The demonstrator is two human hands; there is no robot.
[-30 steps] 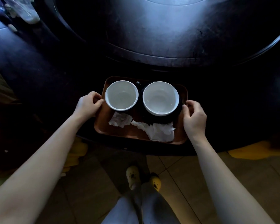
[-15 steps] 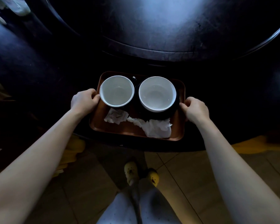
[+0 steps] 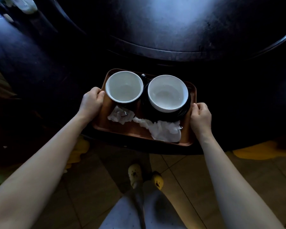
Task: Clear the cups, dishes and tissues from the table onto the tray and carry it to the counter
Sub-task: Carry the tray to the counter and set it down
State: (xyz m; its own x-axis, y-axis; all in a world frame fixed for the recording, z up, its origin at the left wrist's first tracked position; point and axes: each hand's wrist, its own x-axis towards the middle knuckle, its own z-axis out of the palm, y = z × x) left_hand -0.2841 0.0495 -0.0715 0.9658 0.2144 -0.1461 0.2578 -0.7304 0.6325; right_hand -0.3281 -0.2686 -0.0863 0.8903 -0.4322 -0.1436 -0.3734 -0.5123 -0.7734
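A brown rectangular tray (image 3: 122,132) sits at the near edge of the dark round table (image 3: 40,66). On it stand two white bowls: the left bowl (image 3: 124,86) and the right bowl (image 3: 168,93), which rests on a dark plate (image 3: 183,111). Crumpled white tissues (image 3: 162,130) lie along the tray's front. My left hand (image 3: 91,101) grips the tray's left rim and my right hand (image 3: 201,117) grips its right rim.
A raised dark turntable (image 3: 180,25) fills the table's middle behind the tray. A pale bag or wrapper (image 3: 26,5) lies at the far left. Below are a tiled floor (image 3: 188,176), my yellow slippers (image 3: 135,175) and yellow stool seats (image 3: 253,152) under the table edge.
Both hands keep their hold on the tray's rims. The tray has tilted slightly in the view, its right side lower, and shifted a little toward me.
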